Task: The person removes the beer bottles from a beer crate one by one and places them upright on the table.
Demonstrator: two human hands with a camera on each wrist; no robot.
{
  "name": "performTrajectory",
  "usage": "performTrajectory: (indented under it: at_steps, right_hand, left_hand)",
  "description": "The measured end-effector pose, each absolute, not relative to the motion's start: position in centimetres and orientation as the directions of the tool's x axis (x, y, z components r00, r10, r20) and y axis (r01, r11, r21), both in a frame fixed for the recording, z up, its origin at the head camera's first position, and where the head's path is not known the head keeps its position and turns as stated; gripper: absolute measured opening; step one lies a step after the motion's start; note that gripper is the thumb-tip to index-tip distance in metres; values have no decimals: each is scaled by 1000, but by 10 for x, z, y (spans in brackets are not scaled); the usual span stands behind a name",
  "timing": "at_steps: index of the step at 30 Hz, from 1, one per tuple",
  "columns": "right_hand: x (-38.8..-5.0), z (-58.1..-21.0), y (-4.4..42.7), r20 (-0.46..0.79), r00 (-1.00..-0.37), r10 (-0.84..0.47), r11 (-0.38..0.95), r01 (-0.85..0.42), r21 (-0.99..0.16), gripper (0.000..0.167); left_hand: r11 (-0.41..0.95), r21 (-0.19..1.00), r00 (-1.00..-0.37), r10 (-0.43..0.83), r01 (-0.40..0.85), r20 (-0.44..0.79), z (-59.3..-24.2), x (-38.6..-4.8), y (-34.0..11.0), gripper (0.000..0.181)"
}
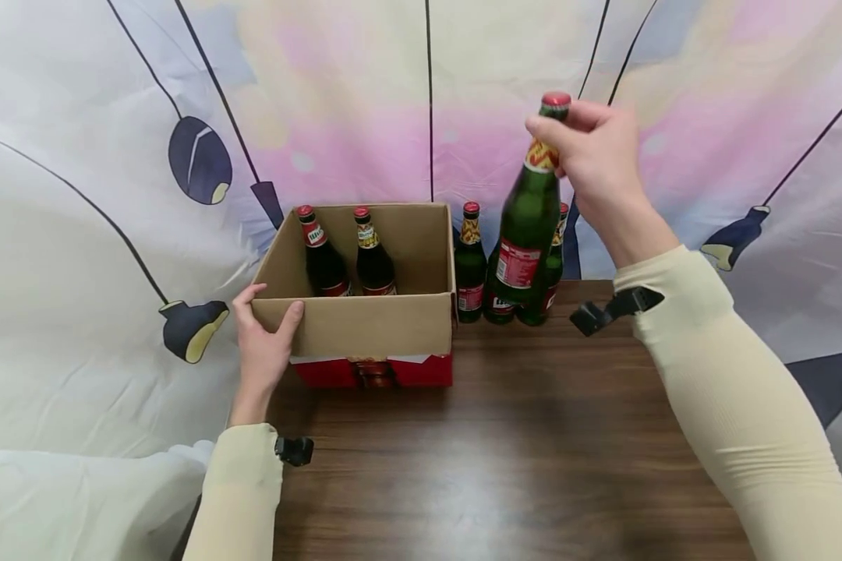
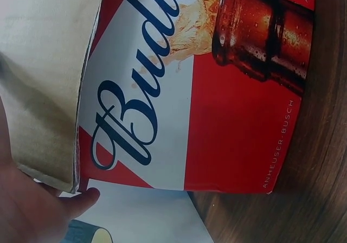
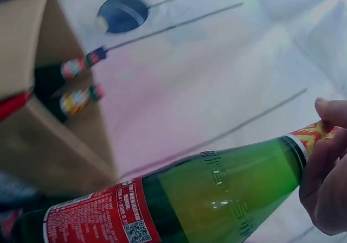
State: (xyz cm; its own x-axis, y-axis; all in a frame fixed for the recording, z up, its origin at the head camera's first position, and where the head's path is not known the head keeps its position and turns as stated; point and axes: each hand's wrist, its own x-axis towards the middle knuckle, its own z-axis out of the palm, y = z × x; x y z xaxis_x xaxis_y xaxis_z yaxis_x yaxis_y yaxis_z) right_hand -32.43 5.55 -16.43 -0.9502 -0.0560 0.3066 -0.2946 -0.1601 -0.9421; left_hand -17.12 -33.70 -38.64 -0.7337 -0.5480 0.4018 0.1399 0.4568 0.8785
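In the head view my right hand (image 1: pixel 599 156) grips a green beer bottle (image 1: pixel 526 218) by its neck, raised and slightly tilted above the standing bottles. The right wrist view shows its red back label and yellow-red neck label, with my fingers (image 3: pixel 325 172) round the neck. My left hand (image 1: pixel 265 343) holds the front left corner of an open cardboard box (image 1: pixel 375 323); in the left wrist view a thumb or fingertip lies at the box's edge. Inside the box two capped bottles stand, one with a red neck label (image 1: pixel 316 235), the other with a yellow one (image 1: pixel 368 236).
Several green bottles stand right of the box, against the back; one is a bottle (image 1: pixel 470 265) beside the box wall. The wooden table (image 1: pixel 505 452) stretches in front. A patterned cloth (image 1: pixel 365 101) hangs behind, and a white cloth (image 1: pixel 77 499) lies at lower left.
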Motion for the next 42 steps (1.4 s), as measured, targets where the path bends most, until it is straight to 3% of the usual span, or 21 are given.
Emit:
performTrajectory:
  at_steps: [6, 13, 23, 42]
  right_hand:
    - [-330, -219, 83, 286, -958, -4, 33, -286, -958, 23]
    - [-335, -279, 98, 261, -964, 55, 234, -242, -942, 42]
    - [-342, -326, 107, 235, -964, 125, 179, -211, -961, 36]
    - [-349, -357, 110, 199, -965, 169, 68, -190, -979, 38]
  left_hand:
    - [444, 889, -748, -554, 107, 366, -390, -166, -332, 73]
    - [430, 896, -737, -571, 106, 361, -393, -161, -336, 73]
    - [444, 892, -729, -584, 80, 356, -393, -158, -338, 73]
    - [469, 875, -712, -573, 119, 405, -396, -165, -335, 72]
